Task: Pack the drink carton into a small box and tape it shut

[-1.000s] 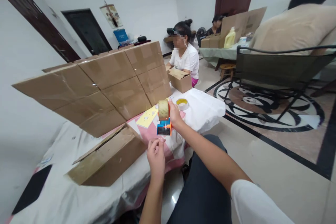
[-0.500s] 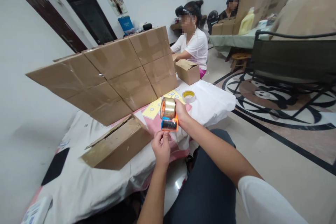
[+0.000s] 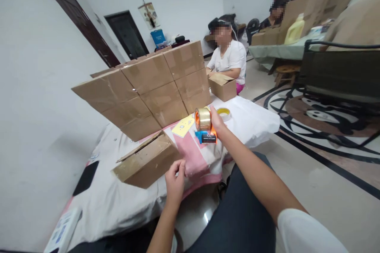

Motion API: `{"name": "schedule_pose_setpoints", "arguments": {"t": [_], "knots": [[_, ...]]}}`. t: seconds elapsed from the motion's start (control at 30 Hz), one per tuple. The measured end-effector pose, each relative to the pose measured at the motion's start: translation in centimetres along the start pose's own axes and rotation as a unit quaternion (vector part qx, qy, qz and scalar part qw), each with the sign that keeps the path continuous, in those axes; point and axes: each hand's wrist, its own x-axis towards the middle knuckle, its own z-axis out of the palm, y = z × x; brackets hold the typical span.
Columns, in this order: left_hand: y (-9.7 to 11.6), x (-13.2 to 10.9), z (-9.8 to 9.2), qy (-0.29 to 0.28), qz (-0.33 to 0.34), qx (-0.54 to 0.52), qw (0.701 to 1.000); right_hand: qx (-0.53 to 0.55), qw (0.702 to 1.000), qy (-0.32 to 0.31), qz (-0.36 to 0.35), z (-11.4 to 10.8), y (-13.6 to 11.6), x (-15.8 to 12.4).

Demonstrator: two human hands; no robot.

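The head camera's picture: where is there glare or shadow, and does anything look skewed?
Head view: a bright glint on the floor; shine on the tape roll at the right hand and on the taped cardboard boxes. Head view: a soft shadow on the left wall; the dark door leans, perhaps from camera tilt or lens stretch.

Soft room light, stretched edges

Even, moderately bright light fills the room. Left of the box stack (image 3: 157, 97), a faint, soft-edged shadow lies on the wall (image 3: 44, 87). Small white glints sit on the stack's taped face; in front of its right end, the tape dispenser (image 3: 204, 118) has a golden sheen, and nearer the camera the floor (image 3: 208, 216) gives a hard glare. Far right of the stack, the chair (image 3: 341, 75) looks stretched and soft.
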Motion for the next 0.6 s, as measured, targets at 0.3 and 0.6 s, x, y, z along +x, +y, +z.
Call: {"name": "schedule_pose_setpoints", "arguments": {"t": [0.3, 0.6], "knots": [[2.5, 1.9, -6.5, -0.053, -0.03, -0.051, 0.997, -0.176, 0.981, 0.036, -0.075, 0.8, 5.4, 4.1], [-0.1, 2.8, -9.8, -0.001, -0.073, -0.106, 0.992, -0.344, 0.909, 0.156, -0.175, -0.9, 7.6, 4.2]]}}
